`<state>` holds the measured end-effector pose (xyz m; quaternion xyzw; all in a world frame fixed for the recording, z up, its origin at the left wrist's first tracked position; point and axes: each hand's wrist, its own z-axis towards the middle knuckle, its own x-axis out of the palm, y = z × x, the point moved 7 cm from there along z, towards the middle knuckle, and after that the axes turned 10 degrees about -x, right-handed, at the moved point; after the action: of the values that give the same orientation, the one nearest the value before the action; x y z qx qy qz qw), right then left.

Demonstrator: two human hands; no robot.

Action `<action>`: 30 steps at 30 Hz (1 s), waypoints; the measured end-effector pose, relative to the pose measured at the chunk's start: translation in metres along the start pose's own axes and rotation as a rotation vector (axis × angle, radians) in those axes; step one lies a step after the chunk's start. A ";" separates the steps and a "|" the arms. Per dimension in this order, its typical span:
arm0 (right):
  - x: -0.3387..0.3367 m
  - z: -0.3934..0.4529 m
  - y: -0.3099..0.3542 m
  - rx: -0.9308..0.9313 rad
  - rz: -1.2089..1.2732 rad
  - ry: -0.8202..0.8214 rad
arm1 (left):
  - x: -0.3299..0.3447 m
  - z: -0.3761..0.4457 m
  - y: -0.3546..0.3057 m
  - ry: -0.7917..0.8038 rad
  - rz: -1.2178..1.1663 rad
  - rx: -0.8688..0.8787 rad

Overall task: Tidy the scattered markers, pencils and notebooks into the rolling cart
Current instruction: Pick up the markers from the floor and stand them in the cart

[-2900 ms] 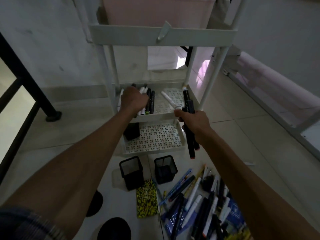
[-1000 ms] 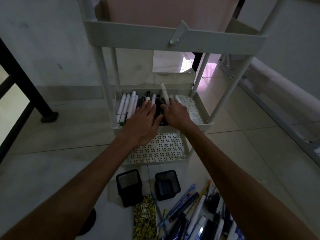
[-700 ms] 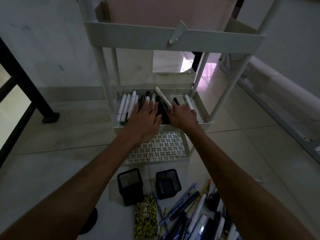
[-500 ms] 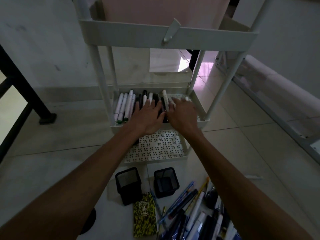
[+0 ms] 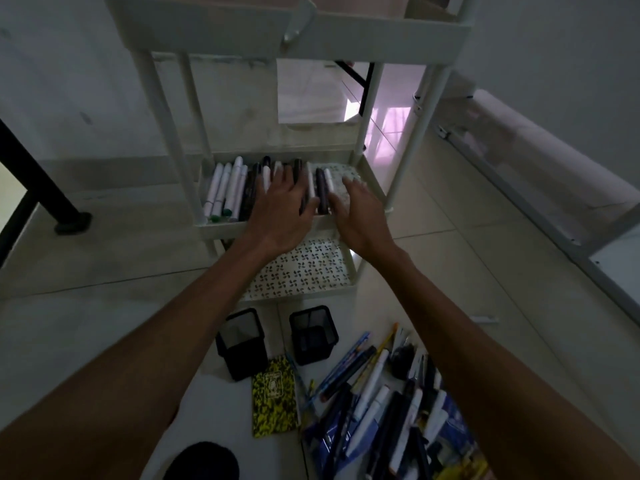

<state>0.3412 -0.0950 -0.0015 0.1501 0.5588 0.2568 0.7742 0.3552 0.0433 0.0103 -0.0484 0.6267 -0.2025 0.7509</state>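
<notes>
On the middle shelf of the rolling cart (image 5: 263,226), we find a row of markers (image 5: 235,188) lying side by side, filling the left half. Our left hand (image 5: 282,216) rests flat on the row's right end, fingers spread and straight, gripping nothing. Our right hand (image 5: 360,216) lies just beside the rightmost markers, fingers extended over the bare patterned liner, holding nothing. The shelf's right half stays open up to its rim. Near us on the floor lie loose pens and markers (image 5: 374,393), a yellow notebook (image 5: 275,396) and two black mesh cups (image 5: 313,334).
</notes>
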 end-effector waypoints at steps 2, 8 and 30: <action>-0.013 -0.020 0.001 -0.074 0.064 -0.071 | -0.005 -0.018 -0.016 -0.094 -0.035 0.110; -0.044 -0.092 -0.016 -0.106 0.140 -0.233 | -0.003 -0.082 -0.059 -0.150 -0.301 0.356; -0.001 -0.382 -0.120 0.187 -0.111 0.742 | 0.203 -0.319 -0.103 0.530 -0.377 0.031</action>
<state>0.0087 -0.2149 -0.1896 0.0863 0.8291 0.1993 0.5152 0.0500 -0.0669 -0.2098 -0.0977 0.7772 -0.3533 0.5115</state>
